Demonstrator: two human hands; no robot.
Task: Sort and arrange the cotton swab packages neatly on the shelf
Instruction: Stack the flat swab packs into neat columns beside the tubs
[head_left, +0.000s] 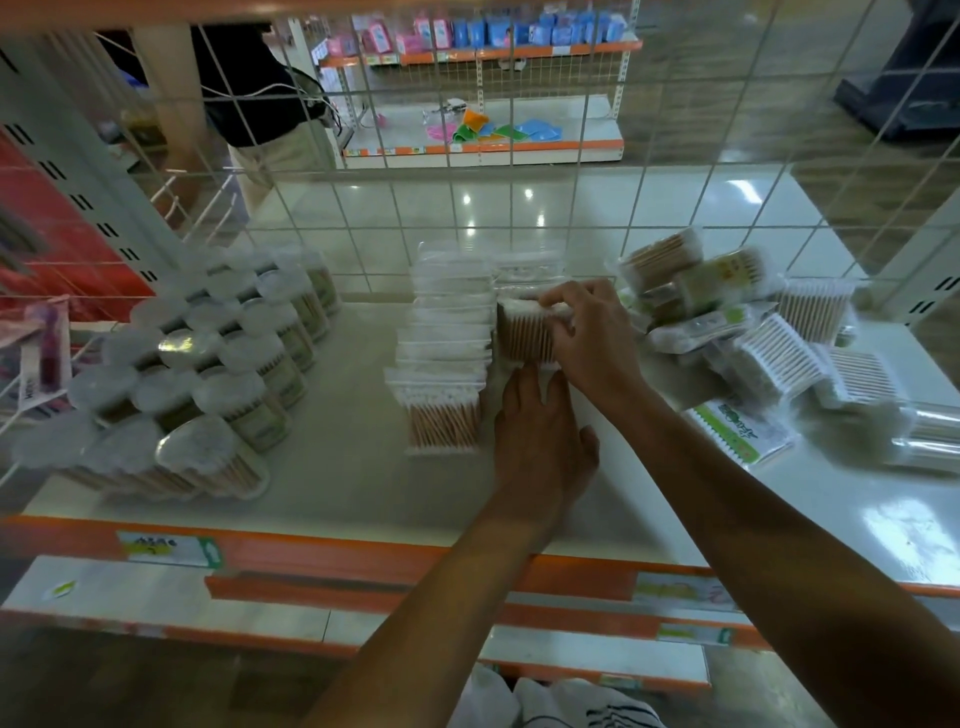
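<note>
Swab pkg (524, 338) gripped by right hand (592, 338), left hand (540, 441) open, flat below it; next: seat it beside row (441, 358) w/ edges squared.

1. Right hand (587, 338) reaches forward, fingers curled around the upper edge of a swab package (524, 332) (thumb side hidden).
2. Left hand (540, 441) lies palm-down, fingers extended, fingertips touching that package's near edge.
3. Both forearms bare.
</note>
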